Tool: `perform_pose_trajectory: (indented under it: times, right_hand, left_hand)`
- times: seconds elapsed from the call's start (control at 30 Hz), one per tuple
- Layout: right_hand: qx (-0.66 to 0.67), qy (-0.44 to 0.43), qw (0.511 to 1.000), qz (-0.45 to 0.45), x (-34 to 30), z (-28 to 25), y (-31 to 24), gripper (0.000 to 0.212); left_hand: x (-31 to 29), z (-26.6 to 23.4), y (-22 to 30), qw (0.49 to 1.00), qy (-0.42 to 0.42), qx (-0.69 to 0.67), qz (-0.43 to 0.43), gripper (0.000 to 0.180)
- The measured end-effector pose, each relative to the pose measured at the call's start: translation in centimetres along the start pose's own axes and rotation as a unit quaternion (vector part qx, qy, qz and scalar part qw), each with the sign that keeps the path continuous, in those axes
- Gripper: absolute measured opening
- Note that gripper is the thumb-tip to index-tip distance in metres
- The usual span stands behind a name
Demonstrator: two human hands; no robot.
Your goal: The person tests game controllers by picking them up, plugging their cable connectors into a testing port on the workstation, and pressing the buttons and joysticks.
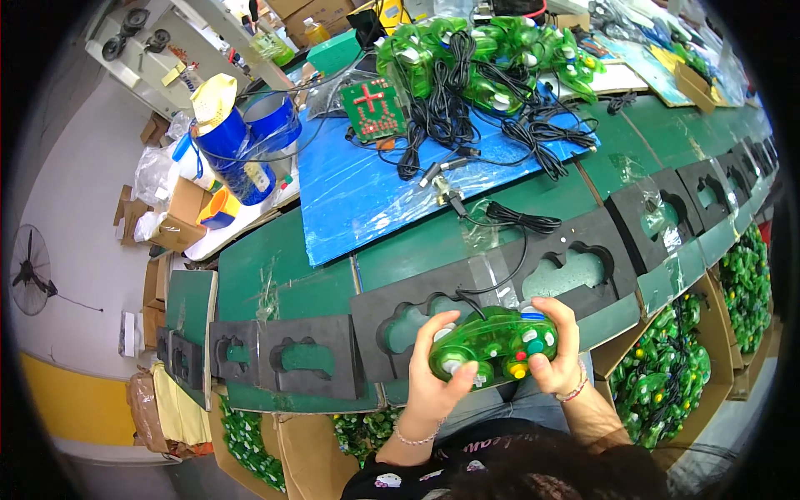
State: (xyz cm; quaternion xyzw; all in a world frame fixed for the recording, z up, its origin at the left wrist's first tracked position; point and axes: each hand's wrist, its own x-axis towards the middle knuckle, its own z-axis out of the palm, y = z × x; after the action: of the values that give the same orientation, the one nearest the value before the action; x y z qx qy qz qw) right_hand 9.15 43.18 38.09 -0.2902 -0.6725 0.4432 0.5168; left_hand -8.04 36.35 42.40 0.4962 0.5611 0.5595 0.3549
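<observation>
A translucent green game controller [492, 343] is held level in front of me, with coloured buttons on its right side and a pale stick at its left. My left hand [435, 375] wraps its left grip, thumb near the lower left stick. The other grip lies in my right hand [557, 354], whose thumb rests by the yellow and red buttons. From its top a black cable [523, 258] runs up to a tied bundle [525, 219] and a plug [456, 202] at the blue board's edge.
Black foam holders [392, 300] with controller-shaped cutouts line the green bench [308, 242]. On the blue board [350, 200] are a green circuit board [372, 110] and green controllers [500, 50] with coiled cables. Boxes of controllers [667, 375] stand below; blue tubs [233, 158] are at left.
</observation>
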Motion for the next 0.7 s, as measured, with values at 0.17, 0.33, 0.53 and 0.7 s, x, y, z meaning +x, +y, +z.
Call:
perform_pose_trajectory:
  times: [0.17,0.33,0.53,0.7]
  right_hand:
    - [-0.039,-0.112,0.992,-0.033,-0.3,-0.7,-1.7,0.072]
    - [-0.033,-0.300,0.952,-0.045,4.2,-0.9,-5.6,0.082]
    - [-0.171,-0.389,0.897,-0.117,11.0,-0.9,-8.7,0.073]
    - [-0.439,-0.196,0.868,-0.123,15.7,3.0,-1.7,0.041]
  left_hand:
    - [-1.0,-1.2,-1.1,0.983,0.025,-0.179,-0.039,0.056]
    - [-1.1,-2.6,-1.5,0.977,0.064,-0.204,-0.002,0.063]
    - [-2.3,-1.9,-4.5,0.975,0.118,-0.150,0.114,0.055]
    - [-1.4,-1.3,-3.5,0.984,0.044,0.044,0.165,0.067]
